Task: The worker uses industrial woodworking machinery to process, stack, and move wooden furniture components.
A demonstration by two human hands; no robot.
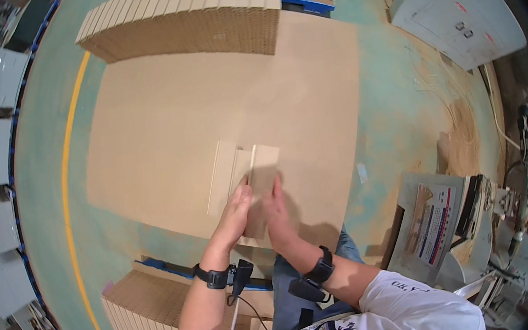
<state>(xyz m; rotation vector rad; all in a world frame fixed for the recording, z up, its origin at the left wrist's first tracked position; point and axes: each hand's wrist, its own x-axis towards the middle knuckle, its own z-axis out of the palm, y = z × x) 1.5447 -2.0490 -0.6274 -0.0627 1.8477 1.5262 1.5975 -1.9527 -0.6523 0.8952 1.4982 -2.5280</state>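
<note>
A narrow tan board [266, 156] lies on a wide brown sheet [155, 113] in front of me. Along its left edge rests my left hand [237, 213], with the fingers closed together at the board's side. My right hand [277, 218] is at the right edge, fingers stretched forward and the palm turned inward. Just left of that board are more slim pieces, the outermost a pale grooved strip [219, 174]. The near end of the board is partly hidden between my hands.
At the sheet's far edge stands a long row of upright tan boards [184, 31]. Another stack of boards [147, 316] is at my lower left. To the right are a grey machine cover [458, 12], sawdust on the floor and a sign panel [429, 223]. A yellow line [69, 172] runs along the left.
</note>
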